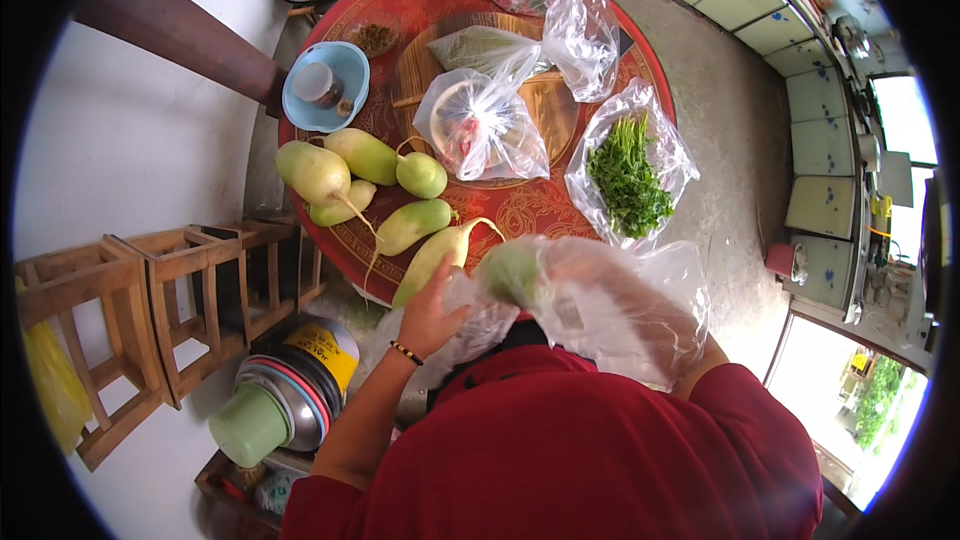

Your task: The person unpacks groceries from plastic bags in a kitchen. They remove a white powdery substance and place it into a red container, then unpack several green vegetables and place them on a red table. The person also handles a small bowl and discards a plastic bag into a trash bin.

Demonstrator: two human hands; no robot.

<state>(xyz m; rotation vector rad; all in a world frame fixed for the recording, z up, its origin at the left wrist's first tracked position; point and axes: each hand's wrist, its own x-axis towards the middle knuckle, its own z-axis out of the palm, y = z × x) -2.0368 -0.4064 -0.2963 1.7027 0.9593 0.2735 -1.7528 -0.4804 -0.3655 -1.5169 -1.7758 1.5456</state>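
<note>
My right hand (581, 274) is inside a clear plastic bag (652, 300), seen blurred through the film, against a green radish (510, 270). Whether its fingers grip the radish is hard to tell. Spread fingers of my left hand (431, 319) lie by the bag's left side, close to a long pale radish (442, 251) at the table's near edge. Several more green radishes (319, 174) lie on the red round table (510, 202) at the left. At the right, an open plastic bag holds leafy green herbs (630, 180).
Knotted plastic bag over a bowl (480, 127) stands on a round wooden board (559, 109). A blue basin (330, 120) with a lidded tub sits at the table's left. Wooden stools (195, 262) and stacked basins (300, 390) stand left of me; tiled cabinets (817, 150) line the right.
</note>
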